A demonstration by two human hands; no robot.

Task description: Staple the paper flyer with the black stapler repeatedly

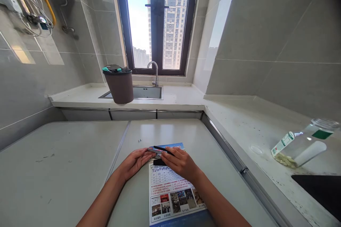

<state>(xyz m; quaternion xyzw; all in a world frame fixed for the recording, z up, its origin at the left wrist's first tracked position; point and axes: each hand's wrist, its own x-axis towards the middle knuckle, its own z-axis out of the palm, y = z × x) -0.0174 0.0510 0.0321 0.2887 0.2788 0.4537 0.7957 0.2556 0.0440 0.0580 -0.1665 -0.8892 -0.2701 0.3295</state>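
Observation:
My left hand point(137, 163) is closed in a pinch, its fingertips on a slim grey strip point(153, 150) whose kind I cannot make out. My right hand point(179, 163) is closed on a thin black pen-like stick point(161, 148), which points up and left, just above the grey strip. Both hands nearly meet over a printed leaflet point(170, 177) with a blue border, a table of text and several small photos. Under my right fingers a flat black piece point(159, 162) shows against the leaflet; whether it is held or lying there I cannot tell.
The leaflet lies on a pale board point(149, 131). Two tiny dark bits point(139, 140) lie beyond it. A brown bucket point(121, 87) stands by the sink point(149, 93) and tap point(156, 72). On the right counter are a clear jar point(306, 145) and a black panel point(319, 188).

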